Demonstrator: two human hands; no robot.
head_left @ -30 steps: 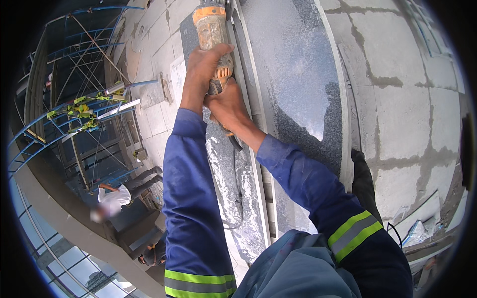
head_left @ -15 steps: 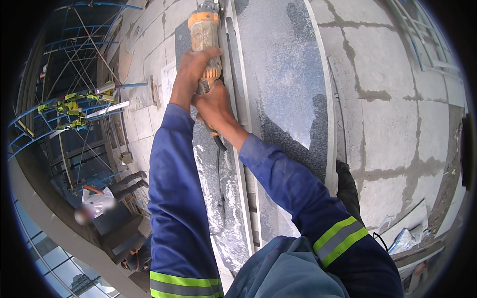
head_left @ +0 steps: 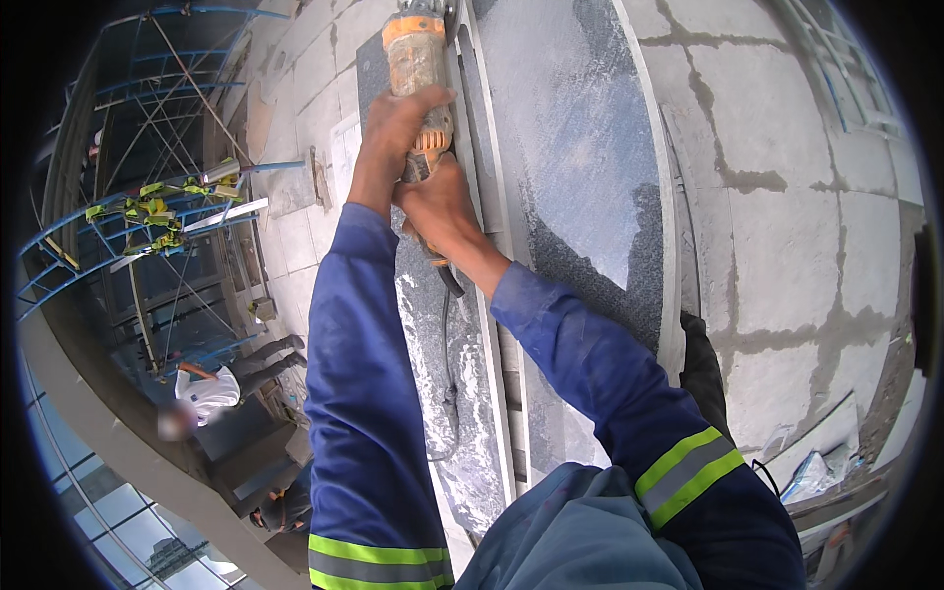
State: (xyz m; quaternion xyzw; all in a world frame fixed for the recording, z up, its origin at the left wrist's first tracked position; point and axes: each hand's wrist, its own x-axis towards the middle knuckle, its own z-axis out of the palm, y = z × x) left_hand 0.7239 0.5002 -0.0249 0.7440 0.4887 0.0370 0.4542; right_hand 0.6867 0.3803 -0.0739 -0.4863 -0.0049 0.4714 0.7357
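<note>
An orange and grey angle grinder [head_left: 417,65], dusty along its body, lies lengthwise under both of my hands at the top of the view. My left hand [head_left: 395,133] is closed round the middle of its body. Lower down, my right hand [head_left: 444,208] wraps the rear handle. The grinder's front end is cut off by the upper edge, so its disc is hidden. A black cord [head_left: 448,339] trails from the handle over a speckled grey stone slab [head_left: 460,403] streaked with white. Right of it lies a wider stone slab [head_left: 565,118], partly coated with pale dust or wet residue.
Narrow pale strips and a gap [head_left: 510,379] separate the slabs. Concrete paving [head_left: 787,256] spreads to the right. Blue scaffolding [head_left: 147,236] with yellow-green harnesses stands at left, near a person in a white shirt [head_left: 208,395]. A dark shoe [head_left: 696,344] shows beside the wide slab.
The whole view has shifted slightly, so everything sits a little further right. Both hands keep the same hold on the angle grinder, which shows little movement against the slabs.
</note>
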